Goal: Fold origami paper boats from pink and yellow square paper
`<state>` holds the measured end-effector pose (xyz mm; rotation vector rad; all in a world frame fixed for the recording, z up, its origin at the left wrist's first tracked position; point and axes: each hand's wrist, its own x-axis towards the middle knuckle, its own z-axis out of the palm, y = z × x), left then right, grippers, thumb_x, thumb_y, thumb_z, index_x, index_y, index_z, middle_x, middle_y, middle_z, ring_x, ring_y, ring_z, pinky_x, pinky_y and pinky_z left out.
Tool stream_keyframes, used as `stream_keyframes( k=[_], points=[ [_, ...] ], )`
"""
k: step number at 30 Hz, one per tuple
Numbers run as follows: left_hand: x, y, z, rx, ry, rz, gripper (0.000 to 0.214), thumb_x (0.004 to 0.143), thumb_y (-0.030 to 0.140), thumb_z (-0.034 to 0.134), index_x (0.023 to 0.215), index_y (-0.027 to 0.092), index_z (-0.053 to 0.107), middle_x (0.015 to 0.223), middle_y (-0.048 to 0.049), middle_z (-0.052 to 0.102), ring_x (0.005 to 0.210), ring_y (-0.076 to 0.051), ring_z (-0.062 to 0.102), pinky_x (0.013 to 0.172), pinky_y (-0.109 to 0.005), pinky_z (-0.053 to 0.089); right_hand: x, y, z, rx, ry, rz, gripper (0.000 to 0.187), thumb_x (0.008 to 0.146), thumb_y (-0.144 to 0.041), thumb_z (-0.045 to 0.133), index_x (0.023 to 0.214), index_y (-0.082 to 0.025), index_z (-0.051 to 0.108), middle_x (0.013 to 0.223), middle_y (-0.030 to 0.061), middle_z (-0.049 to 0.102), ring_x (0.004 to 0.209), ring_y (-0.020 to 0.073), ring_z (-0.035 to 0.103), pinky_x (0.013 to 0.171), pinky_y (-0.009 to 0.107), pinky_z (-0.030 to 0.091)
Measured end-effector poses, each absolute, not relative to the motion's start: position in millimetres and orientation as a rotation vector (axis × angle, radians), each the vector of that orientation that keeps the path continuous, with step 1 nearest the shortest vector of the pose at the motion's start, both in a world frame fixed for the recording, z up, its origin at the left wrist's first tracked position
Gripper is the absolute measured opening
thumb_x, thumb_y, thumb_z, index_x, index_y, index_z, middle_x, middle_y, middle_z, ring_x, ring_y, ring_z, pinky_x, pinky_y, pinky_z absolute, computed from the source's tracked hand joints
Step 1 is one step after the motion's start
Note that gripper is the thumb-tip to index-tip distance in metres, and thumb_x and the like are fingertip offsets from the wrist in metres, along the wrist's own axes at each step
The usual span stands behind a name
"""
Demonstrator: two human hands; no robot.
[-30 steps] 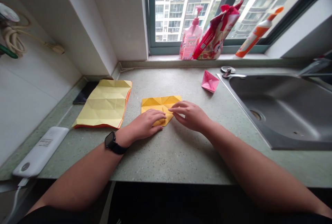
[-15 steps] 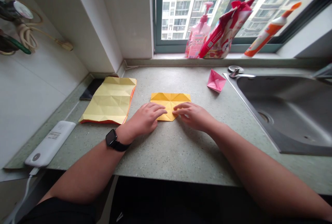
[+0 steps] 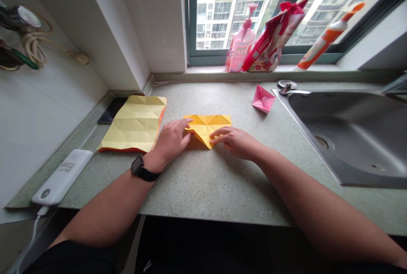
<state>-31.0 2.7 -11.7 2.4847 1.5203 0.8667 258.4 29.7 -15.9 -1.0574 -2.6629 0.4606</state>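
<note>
On the speckled counter (image 3: 203, 193), a creased orange-yellow sheet (image 3: 221, 121) lies between the two hands, its near left part raised. Left hand (image 3: 171, 138), with a black watch (image 3: 137, 165) at the wrist: thumb and fingers hold the raised left edge. Right hand (image 3: 240, 142): fingertips touch the near right part of the sheet; whether they pinch it cannot be told. To the left, a stack of creased paper (image 3: 136, 115); beyond the right hand, a pink folded paper (image 3: 263, 98), near the steel sink (image 3: 356, 132).
</note>
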Motion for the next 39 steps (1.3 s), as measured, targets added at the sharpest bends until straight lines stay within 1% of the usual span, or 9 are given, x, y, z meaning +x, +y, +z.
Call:
stream_keyframes(
  k=[5, 8, 10, 16, 24, 29, 34, 36, 39],
  points=[
    [-29, 4, -12, 2.473, 1.566, 0.791, 0.021, 0.102, 0.024, 0.074, 0.122, 0.021, 0.074, 0.116, -0.0088, 0.082, 0.108, -0.029, 0.074, 0.107, -0.051, 0.056, 257, 26, -15, -0.959, -2.676, 0.544, 0.063, 0.081, 0.006, 0.06, 0.116, -0.037, 0.087, 0.135, -0.0017, 0.082, 0.127, 0.0228, 0.075, 0.116, 0.042, 0.057],
    [-29, 5, -13, 2.443, 1.56, 0.783, 0.022, 0.103, 0.026, 0.075, 0.124, 0.022, 0.074, 0.112, -0.0076, 0.082, 0.104, -0.028, 0.074, 0.104, -0.049, 0.057, 255, 22, -12, -0.945, -2.689, 0.572, 0.065, 0.079, 0.007, 0.057, 0.123, -0.032, 0.084, 0.139, 0.002, 0.08, 0.128, 0.0235, 0.074, 0.114, 0.041, 0.057],
    [-28, 6, -14, 2.432, 1.537, 0.754, 0.023, 0.103, 0.025, 0.074, 0.126, 0.022, 0.074, 0.117, -0.0083, 0.081, 0.108, -0.028, 0.074, 0.103, -0.047, 0.057, 254, 19, -10, -0.973, -2.686, 0.581, 0.066, 0.079, 0.007, 0.055, 0.128, -0.029, 0.081, 0.138, 0.0046, 0.08, 0.127, 0.0241, 0.075, 0.112, 0.04, 0.058],
    [-23, 13, -21, 2.43, 1.54, 0.649, 0.021, 0.102, 0.026, 0.074, 0.122, 0.02, 0.076, 0.121, -0.0094, 0.079, 0.115, -0.029, 0.071, 0.104, -0.046, 0.055, 251, 16, -11, -0.934, -2.707, 0.556, 0.076, 0.082, 0.007, 0.053, 0.144, -0.032, 0.074, 0.143, 0.0058, 0.076, 0.13, 0.0249, 0.072, 0.111, 0.042, 0.057],
    [-20, 8, -19, 2.477, 1.517, 0.656, 0.034, 0.098, 0.032, 0.081, 0.13, 0.023, 0.075, 0.129, -0.0096, 0.072, 0.122, -0.031, 0.066, 0.111, -0.049, 0.054, 248, 18, -20, -1.026, -2.732, 0.334, 0.065, 0.087, 0.003, 0.062, 0.135, -0.037, 0.082, 0.136, 0.0065, 0.076, 0.124, 0.0277, 0.071, 0.108, 0.045, 0.058],
    [-13, -9, -10, 2.614, 1.329, 0.594, 0.024, 0.099, 0.03, 0.081, 0.121, 0.022, 0.079, 0.141, -0.0114, 0.07, 0.134, -0.031, 0.063, 0.12, -0.05, 0.052, 252, 22, -20, -1.099, -2.685, 0.292, 0.062, 0.089, 0.003, 0.063, 0.131, -0.038, 0.084, 0.133, 0.0058, 0.076, 0.119, 0.0262, 0.07, 0.106, 0.043, 0.058],
    [-11, -22, -4, 2.707, 1.473, 0.521, 0.011, 0.101, 0.028, 0.078, 0.105, 0.02, 0.084, 0.157, -0.0164, 0.061, 0.15, -0.039, 0.052, 0.133, -0.066, 0.035, 251, 21, -21, -1.1, -2.675, 0.305, 0.059, 0.088, 0.001, 0.064, 0.13, -0.035, 0.084, 0.134, 0.007, 0.076, 0.12, 0.0278, 0.07, 0.107, 0.044, 0.058],
    [-12, -23, -3, 2.72, 1.447, 0.479, 0.009, 0.1, 0.026, 0.079, 0.101, 0.02, 0.084, 0.155, -0.0154, 0.063, 0.149, -0.039, 0.053, 0.133, -0.066, 0.036, 250, 20, -22, -1.084, -2.664, 0.313, 0.055, 0.089, 0.0, 0.064, 0.129, -0.033, 0.085, 0.132, 0.0075, 0.077, 0.119, 0.0278, 0.071, 0.107, 0.045, 0.058],
    [-11, -22, -2, 2.708, 1.383, 0.409, 0.011, 0.102, 0.025, 0.076, 0.103, 0.019, 0.085, 0.146, -0.015, 0.069, 0.14, -0.036, 0.06, 0.124, -0.059, 0.049, 249, 20, -22, -1.029, -2.648, 0.344, 0.052, 0.093, -0.002, 0.061, 0.129, -0.031, 0.083, 0.129, 0.0071, 0.078, 0.115, 0.0255, 0.072, 0.104, 0.043, 0.058]
  ],
)
